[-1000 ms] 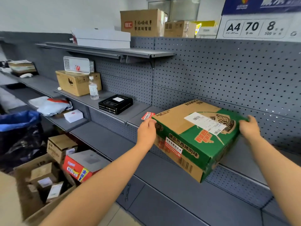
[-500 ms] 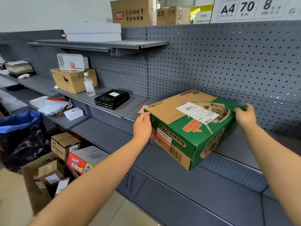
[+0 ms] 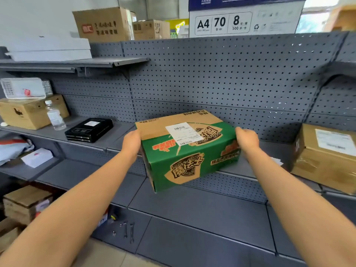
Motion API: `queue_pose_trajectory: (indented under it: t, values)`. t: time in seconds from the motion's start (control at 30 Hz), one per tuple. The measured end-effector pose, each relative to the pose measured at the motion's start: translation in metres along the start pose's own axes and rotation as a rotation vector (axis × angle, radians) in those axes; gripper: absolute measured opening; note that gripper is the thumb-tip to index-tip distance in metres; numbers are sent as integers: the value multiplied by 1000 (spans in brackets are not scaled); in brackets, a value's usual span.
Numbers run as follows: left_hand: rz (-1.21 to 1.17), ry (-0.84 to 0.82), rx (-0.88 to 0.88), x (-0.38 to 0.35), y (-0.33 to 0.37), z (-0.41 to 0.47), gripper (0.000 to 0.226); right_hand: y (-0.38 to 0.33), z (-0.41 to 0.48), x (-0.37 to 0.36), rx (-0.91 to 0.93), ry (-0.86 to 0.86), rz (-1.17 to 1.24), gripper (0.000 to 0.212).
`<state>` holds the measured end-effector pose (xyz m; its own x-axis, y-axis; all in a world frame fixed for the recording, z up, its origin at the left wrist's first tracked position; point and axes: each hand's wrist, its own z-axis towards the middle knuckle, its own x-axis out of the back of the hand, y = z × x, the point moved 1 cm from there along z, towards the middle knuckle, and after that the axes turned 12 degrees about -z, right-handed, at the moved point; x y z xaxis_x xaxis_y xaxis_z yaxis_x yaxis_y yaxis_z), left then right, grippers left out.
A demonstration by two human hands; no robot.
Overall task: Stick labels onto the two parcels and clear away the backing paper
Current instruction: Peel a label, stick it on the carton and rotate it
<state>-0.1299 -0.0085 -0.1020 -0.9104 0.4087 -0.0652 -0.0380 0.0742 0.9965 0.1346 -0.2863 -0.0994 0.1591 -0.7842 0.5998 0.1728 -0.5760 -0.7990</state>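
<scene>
Parcel [image 3: 189, 151] — turned square-on since, front overhanging shelf [image 3: 269, 148]

Green-and-tan printed carton [image 3: 188, 160], tilted, gripped at its two ends by the left hand [image 3: 132, 141] and right hand [image 3: 247, 140]; its near corner overhangs the front edge of the grey shelf [image 3: 117, 137]. White barcode label [image 3: 184, 132] on top. Brown taped parcel [image 3: 323, 162], with a white label [image 3: 335, 141], stands farther right on the shelf.

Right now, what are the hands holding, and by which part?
Both hold the green carton between them: the left hand grips its left end, the right hand its right end, near the top edge.
</scene>
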Motion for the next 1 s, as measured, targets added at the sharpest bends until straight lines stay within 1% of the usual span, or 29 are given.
queue_pose_trajectory:
  t: [0.03,0.1,0.17,0.2,0.27,0.33,0.37,0.4,0.47,0.53,0.57,0.63,0.73,0.8,0.93,1.0]
  values:
    - [-6,-40,11,-3,1,10,24,3,-6,5,-4,9,-8,42]
    - [2,-70,44,-4,-4,41,23,9,-13,13,-29,5,-26,43]
    - [7,-120,78,-10,-16,79,34,14,-20,20,-63,-1,-26,41]
    - [-7,-160,96,-16,-17,87,30,17,-22,23,-79,2,-24,40]
    - [0,-248,88,-28,-4,74,22,23,-27,29,-99,-5,-23,42]
    - [49,-312,40,-38,6,70,21,27,-32,30,-126,-15,-40,58]
    - [78,-344,4,-45,8,74,20,27,-35,31,-135,-19,-38,63]
    - [108,-360,-25,-49,10,79,22,27,-39,30,-141,-27,-39,64]
    - [228,-399,-100,-60,16,91,33,23,-46,29,-147,-18,-55,61]
    - [386,-456,-205,-67,21,101,37,22,-52,27,-157,-6,-62,63]
    - [457,-488,-245,-69,22,108,38,21,-56,26,-166,-6,-54,57]
    - [572,-556,-276,-72,25,118,41,19,-63,22,-186,-12,-20,45]
    - [706,-658,-326,-76,30,129,42,17,-74,15,-192,-10,24,44]
    - [785,-676,-363,-77,32,135,43,16,-76,12,-194,-5,21,46]
    - [891,-635,-453,-72,32,136,45,12,-61,8,-161,75,-12,44]
    - [883,-601,-505,-62,33,124,36,15,-43,7,-152,123,-20,39]
